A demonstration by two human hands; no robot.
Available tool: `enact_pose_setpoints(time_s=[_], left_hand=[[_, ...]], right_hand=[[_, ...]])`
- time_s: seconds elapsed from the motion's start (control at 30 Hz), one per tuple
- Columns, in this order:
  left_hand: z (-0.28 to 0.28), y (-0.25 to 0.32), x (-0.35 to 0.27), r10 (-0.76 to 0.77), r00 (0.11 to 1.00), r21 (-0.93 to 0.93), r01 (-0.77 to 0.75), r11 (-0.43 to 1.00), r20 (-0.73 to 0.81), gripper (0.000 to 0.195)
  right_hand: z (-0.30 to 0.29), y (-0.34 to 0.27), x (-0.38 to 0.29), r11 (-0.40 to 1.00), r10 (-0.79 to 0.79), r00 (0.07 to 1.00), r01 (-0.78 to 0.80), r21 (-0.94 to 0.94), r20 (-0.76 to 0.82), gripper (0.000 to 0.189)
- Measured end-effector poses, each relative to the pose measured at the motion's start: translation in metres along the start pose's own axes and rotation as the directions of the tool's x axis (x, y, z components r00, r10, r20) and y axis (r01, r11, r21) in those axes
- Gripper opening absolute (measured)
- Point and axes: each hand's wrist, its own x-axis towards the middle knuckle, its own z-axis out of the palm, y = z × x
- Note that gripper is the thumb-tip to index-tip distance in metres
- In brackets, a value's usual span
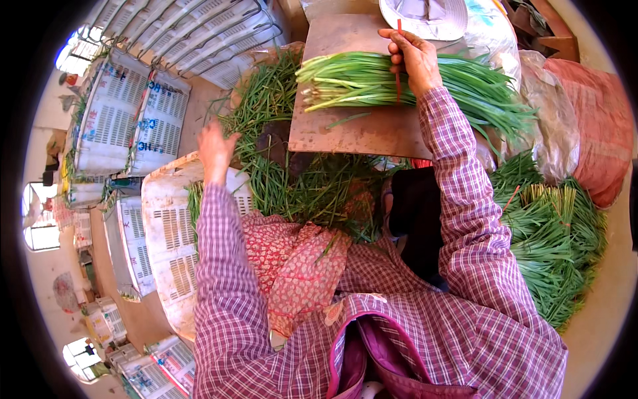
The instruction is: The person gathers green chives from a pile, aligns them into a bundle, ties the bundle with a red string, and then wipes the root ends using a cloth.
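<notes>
A bundle of green chives (pixel 349 75) lies across a brown board (pixel 344 137), pale cut ends to the left and leaf tips hanging past the right edge. Around its middle runs a thin red tie (pixel 398 92). Above the bundle, my right hand (pixel 417 60) pinches this tie, whose free end sticks up past the fingertips. My left hand (pixel 215 149), blurred and with fingers apart, is over the rim area of a white plastic crate (pixel 172 219). Nothing shows in it. Some greens inside that crate are partly hidden by my left sleeve.
Loose leaf scraps (pixel 279 184) are heaped left of and below the board. Tied chive bundles (pixel 548 239) are piled at right, near a red woven sack (pixel 588 114). White crates (pixel 114 114) stand at left. A pale hat (pixel 428 17) rests behind the board.
</notes>
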Motion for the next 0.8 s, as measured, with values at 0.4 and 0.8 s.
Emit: enact_pose_setpoints(time_s=[0.4,0.8], left_hand=[[-0.105,0.215,-0.024,0.671,0.653,-0.015,0.721,-0.693,0.35,0.087],[-0.171,0.129,0.091,-0.15,0.862,-0.701,0.279,-0.656,0.483,0.039]], right_hand=[[0.054,-0.102,-0.089,0.832,-0.209,0.784,-0.171,0.527,0.584,0.033],[0.05,-0.091,-0.086,0.926,0.043,0.825,-0.244,0.288,0.563,0.029]])
